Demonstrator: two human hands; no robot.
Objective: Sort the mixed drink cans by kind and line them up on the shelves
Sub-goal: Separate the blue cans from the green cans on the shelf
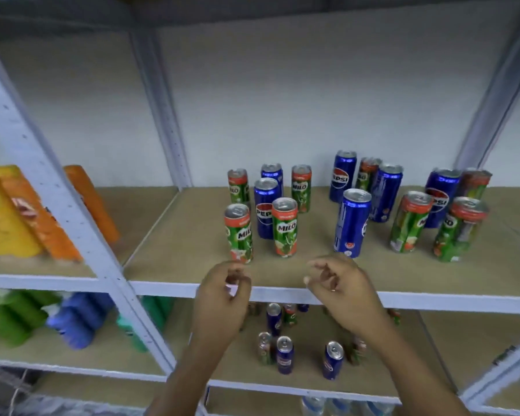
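Observation:
Mixed green Milo cans and blue Pepsi cans stand upright on the upper shelf (174, 265). A left cluster holds Milo cans (238, 232) (284, 226) and a Pepsi can (264, 207). To the right stand a Pepsi can (352, 222), a Milo can (410, 222) and several more. My left hand (222, 298) and my right hand (339, 289) hover at the shelf's front edge, fingers loosely curled, holding nothing. The nearest Milo can is just beyond my left hand; the near Pepsi can is just beyond my right.
The lower shelf (433, 349) carries more small Pepsi cans (285, 357) and Milo cans, partly hidden by my arms. A slanted white upright (72, 211) divides off the left bay with yellow and orange packs (18, 217) above, green and blue bottle packs (75, 319) below.

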